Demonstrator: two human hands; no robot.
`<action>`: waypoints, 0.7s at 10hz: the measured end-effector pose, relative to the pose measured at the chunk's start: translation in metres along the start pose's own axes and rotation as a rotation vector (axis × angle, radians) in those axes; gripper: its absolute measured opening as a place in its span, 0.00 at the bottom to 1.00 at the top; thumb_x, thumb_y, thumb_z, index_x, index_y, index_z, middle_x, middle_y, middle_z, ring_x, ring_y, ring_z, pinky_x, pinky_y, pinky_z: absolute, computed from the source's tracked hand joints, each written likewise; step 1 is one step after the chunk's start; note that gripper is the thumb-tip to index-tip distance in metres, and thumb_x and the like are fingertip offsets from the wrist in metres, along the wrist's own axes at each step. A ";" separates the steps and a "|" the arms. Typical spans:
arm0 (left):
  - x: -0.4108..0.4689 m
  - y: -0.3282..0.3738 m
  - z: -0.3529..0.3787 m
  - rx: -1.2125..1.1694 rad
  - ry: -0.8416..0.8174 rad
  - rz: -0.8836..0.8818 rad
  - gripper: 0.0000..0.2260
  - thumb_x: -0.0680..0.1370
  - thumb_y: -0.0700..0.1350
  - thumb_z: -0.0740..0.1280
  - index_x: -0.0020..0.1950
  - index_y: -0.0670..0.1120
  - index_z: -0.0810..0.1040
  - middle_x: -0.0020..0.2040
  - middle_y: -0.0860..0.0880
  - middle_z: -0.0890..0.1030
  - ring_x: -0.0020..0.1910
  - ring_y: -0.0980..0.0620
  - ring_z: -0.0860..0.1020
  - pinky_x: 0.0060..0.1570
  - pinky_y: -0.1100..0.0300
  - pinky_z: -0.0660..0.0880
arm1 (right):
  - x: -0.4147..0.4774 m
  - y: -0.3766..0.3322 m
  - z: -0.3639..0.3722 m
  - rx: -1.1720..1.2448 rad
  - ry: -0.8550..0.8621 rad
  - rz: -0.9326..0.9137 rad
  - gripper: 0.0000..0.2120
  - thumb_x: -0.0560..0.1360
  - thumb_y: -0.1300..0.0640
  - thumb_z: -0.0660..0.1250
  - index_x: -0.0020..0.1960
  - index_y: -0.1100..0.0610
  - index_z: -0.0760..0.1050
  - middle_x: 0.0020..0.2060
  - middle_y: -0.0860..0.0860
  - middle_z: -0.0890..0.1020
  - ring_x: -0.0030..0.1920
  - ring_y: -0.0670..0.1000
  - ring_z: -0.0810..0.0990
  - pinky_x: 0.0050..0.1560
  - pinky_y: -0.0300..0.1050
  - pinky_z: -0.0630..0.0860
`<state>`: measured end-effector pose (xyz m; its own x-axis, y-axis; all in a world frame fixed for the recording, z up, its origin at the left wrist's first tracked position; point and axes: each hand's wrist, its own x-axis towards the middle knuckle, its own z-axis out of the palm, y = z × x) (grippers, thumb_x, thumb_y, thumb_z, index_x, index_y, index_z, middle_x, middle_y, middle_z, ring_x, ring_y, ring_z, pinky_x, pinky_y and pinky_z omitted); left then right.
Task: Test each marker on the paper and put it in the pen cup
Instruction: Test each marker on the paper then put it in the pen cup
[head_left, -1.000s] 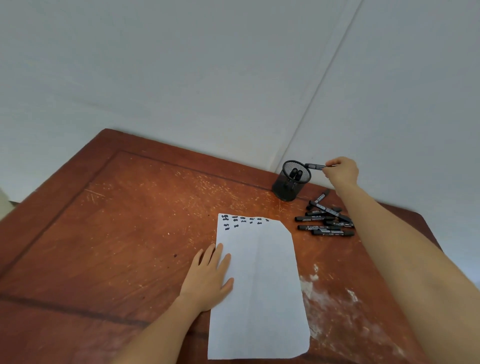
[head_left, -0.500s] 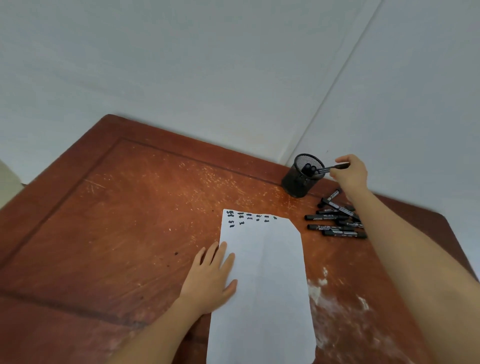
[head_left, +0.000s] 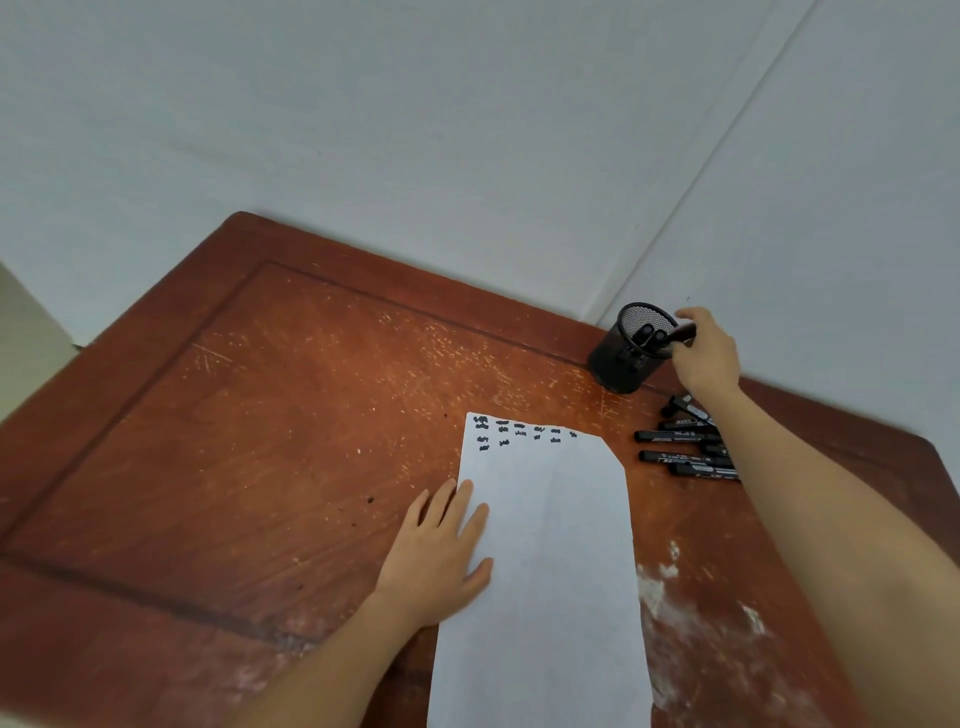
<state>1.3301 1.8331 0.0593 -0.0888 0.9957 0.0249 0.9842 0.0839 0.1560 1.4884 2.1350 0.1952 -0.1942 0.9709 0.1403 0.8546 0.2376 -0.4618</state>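
The pen cup (head_left: 612, 370) is sitting at the far right corner of the tabletop (head_left: 260, 441). The right hand (head_left: 707, 356) is hanging just beside its rim, on the right side. Its fingers are curling round the back end of a black marker (head_left: 681, 332) (it is blurry, so this is my best guess). The marker is pointing sideways from the hand toward the left, with its front end dipping into the cup's mouth. So the cup is lying to the left of this hand, and letting go should drop the marker in.

The left hand (head_left: 441, 545) is lying flat and open, pressing on the left edge of the paper (head_left: 545, 597), well apart from the cup. The other markers (head_left: 680, 449) are lying in a heap near the right edge, just under the right wrist, mostly stretching left to right. Their white labels are showing, too small to read. Little black scribbles (head_left: 519, 431) are running along the paper's far edge, but they are not making words.
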 end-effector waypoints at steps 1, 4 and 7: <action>0.000 0.000 0.000 0.001 -0.009 0.001 0.24 0.72 0.59 0.54 0.57 0.48 0.81 0.61 0.43 0.79 0.58 0.44 0.78 0.54 0.45 0.75 | 0.004 0.008 0.006 -0.054 -0.066 0.002 0.25 0.74 0.69 0.57 0.68 0.52 0.65 0.58 0.64 0.74 0.55 0.65 0.75 0.53 0.55 0.73; 0.000 0.000 -0.003 -0.014 -0.017 -0.001 0.25 0.77 0.58 0.48 0.56 0.48 0.81 0.60 0.43 0.79 0.57 0.44 0.79 0.53 0.45 0.75 | -0.013 0.023 0.000 0.202 0.006 0.137 0.31 0.72 0.72 0.56 0.72 0.54 0.61 0.61 0.58 0.74 0.61 0.59 0.71 0.55 0.57 0.75; 0.001 0.000 -0.005 0.002 -0.024 0.008 0.25 0.72 0.59 0.53 0.55 0.47 0.82 0.58 0.43 0.80 0.56 0.43 0.79 0.51 0.45 0.76 | -0.069 0.064 0.000 0.204 0.031 0.331 0.19 0.75 0.68 0.59 0.65 0.61 0.69 0.59 0.59 0.77 0.59 0.59 0.74 0.57 0.51 0.71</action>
<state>1.3296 1.8336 0.0646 -0.0774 0.9970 0.0021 0.9851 0.0761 0.1542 1.5570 2.0836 0.1561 0.0933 0.9954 -0.0207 0.7544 -0.0842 -0.6510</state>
